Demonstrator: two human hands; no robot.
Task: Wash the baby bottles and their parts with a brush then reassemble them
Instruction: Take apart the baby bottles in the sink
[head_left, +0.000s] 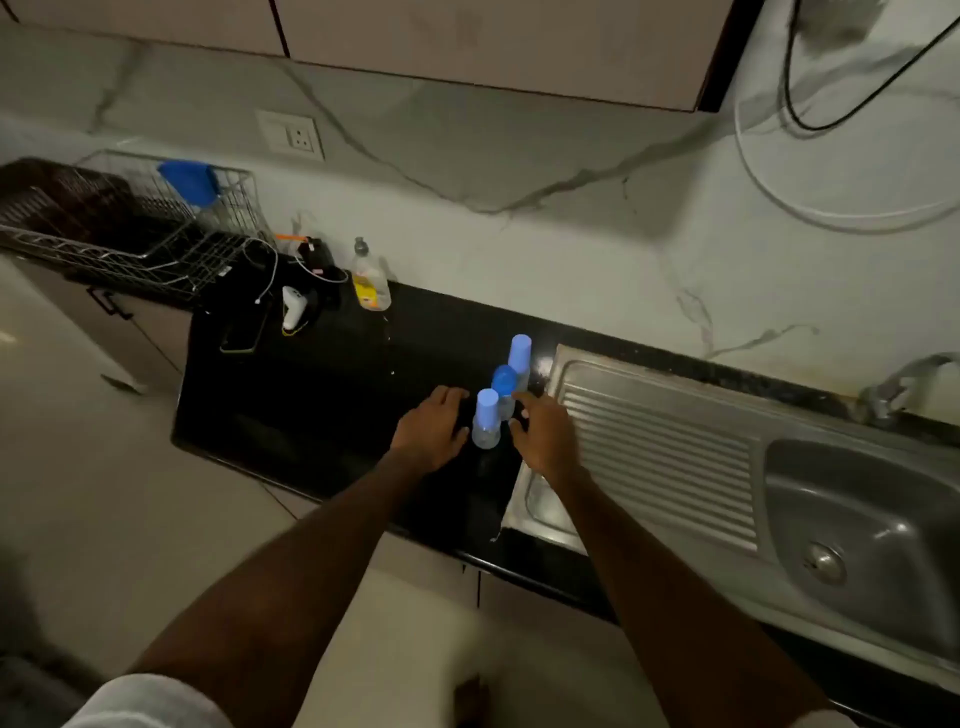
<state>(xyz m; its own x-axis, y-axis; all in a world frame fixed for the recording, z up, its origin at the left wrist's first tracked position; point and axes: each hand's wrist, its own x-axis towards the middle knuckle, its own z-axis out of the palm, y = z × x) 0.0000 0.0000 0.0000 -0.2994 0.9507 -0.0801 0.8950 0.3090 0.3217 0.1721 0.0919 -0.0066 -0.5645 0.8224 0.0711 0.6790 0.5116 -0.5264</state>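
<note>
I note three capped baby bottles (500, 395) upright just left of the sink (727, 447). My left hand (431, 431) and right hand (543, 436) flank them, fingers relaxed, gripping nothing (frame blurred). Advise grasping the bodies, not the caps.

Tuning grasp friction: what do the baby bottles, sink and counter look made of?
Baby bottles: likely clear plastic bodies, since the dark counter shows through, with opaque matte blue caps. Sink: brushed stainless steel by its grey sheen and ribbed drainboard. Counter: polished black stone, probably granite, with glossy reflections.
</note>
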